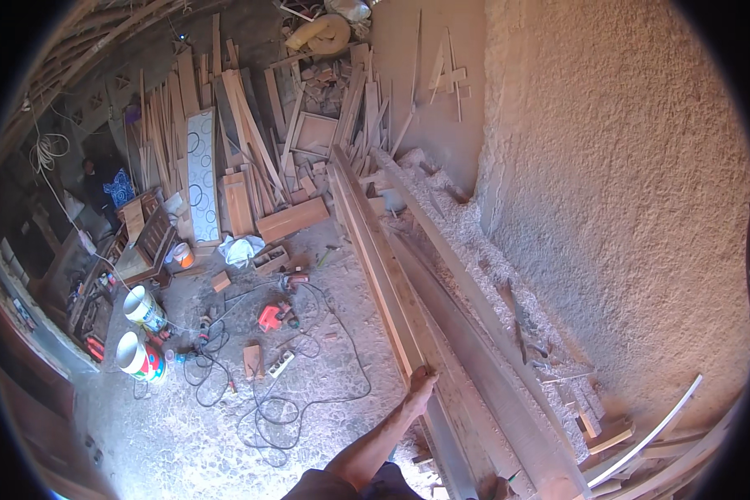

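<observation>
A long wooden board (408,308) runs from the far woodpile down to the lower edge, among other long planks. My left hand (422,384) is closed over its left edge, fingers wrapped round the wood. Low in the view, my right hand (495,487) shows only in part on the same timber. It looks closed, with a thin greenish tip (514,477) sticking out beside it, too small to name. Right of the board lies a wide greyish plank (492,392), with a narrower plank (467,275) beyond it.
Wood shavings (508,258) lie along the rough wall (625,167). On the floor at left are tangled cables (283,412), a red power tool (270,317), a power strip (282,363) and two paint buckets (142,357). Upright boards (183,83) lean at the back.
</observation>
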The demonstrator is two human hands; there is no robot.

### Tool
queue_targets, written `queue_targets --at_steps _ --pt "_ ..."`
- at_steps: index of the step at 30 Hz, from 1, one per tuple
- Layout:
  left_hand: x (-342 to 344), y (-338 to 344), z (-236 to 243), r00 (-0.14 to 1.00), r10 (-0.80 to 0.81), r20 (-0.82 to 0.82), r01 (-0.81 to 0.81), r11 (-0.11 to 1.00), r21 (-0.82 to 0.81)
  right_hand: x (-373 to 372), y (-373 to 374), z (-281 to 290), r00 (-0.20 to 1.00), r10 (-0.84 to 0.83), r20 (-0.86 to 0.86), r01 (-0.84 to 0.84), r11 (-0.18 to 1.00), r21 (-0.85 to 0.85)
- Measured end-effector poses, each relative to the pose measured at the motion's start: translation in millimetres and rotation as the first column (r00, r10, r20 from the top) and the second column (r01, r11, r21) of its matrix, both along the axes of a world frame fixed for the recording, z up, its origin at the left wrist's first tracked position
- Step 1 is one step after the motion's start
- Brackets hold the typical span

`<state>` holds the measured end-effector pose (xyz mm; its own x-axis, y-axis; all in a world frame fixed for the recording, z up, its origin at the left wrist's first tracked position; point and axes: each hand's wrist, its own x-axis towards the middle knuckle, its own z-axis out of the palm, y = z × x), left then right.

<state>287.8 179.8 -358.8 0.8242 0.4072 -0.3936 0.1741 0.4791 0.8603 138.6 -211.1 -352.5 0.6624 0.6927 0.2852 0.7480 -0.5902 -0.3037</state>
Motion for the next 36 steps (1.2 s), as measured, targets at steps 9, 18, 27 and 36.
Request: queue_targets --at_steps 9,18,27,36 --pt "-24.0 -15.3 14.1 0.969 -0.027 -0.245 0.094 0.96 0.264 -35.3 26.1 79.4 0.962 -0.227 -0.151 0.177 0.941 -0.288" --pt "-14.1 -17.9 3.6 0.974 0.146 -0.176 0.064 0.564 0.823 -16.2 6.6 77.4 0.68 -0.225 -0.698 0.18 0.974 -0.139" --pt "-7.3 -23.1 -7.5 0.979 0.083 -0.185 0.096 0.614 0.784 -60.8 -39.1 99.2 0.693 -0.272 -0.667 0.166 0.962 -0.219" --pt "-10.6 -26.4 -12.0 0.983 0.135 -0.125 0.02 0.596 0.802 -73.8 -48.8 90.4 0.669 -0.311 -0.675 0.235 0.95 -0.205"
